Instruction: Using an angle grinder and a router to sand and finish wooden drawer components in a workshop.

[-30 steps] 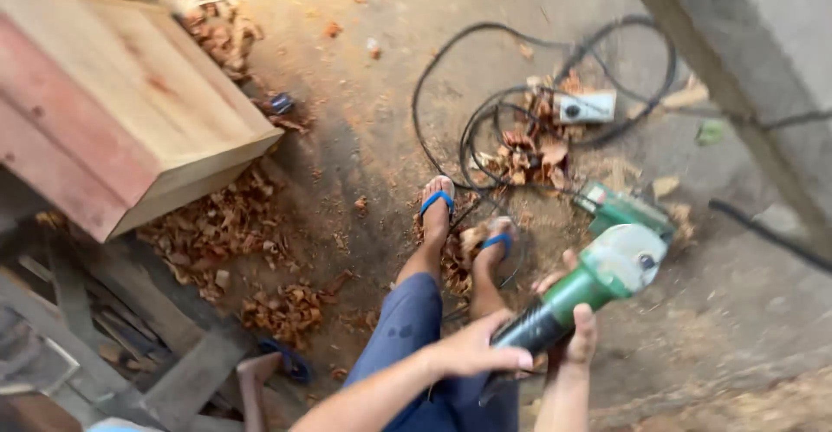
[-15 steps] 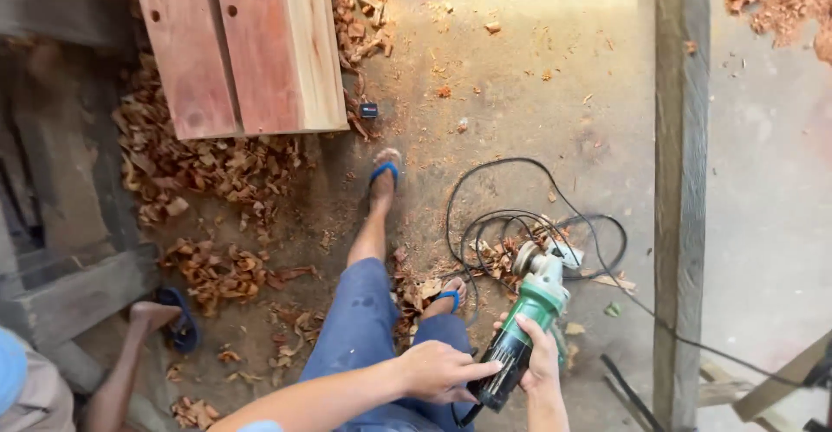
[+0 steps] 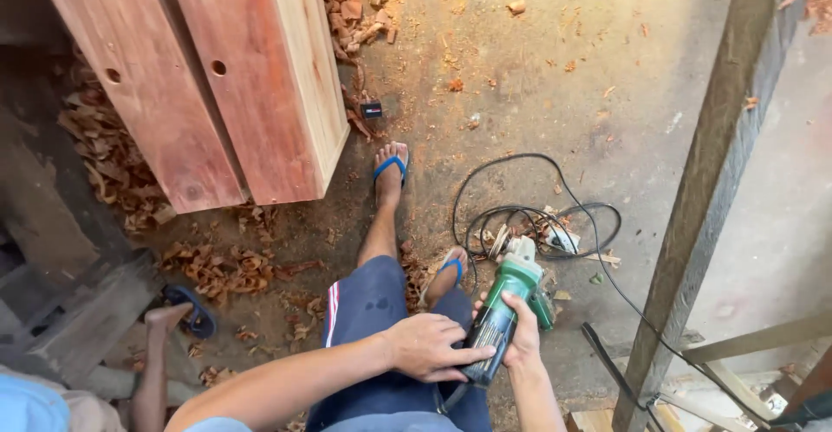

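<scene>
Down by my knees, both hands grip the green angle grinder [image 3: 507, 311]: my left hand [image 3: 429, 347] has its fingers curled over the dark rear handle, my right hand [image 3: 523, 338] is wrapped around the body. Ahead stands a wooden box [image 3: 230, 77] on the shavings-strewn floor [image 3: 537, 77]; its inside is hidden from me.

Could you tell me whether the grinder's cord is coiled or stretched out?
Mostly coiled: the black cord lies in loose loops on the floor beyond the green grinder.
</scene>
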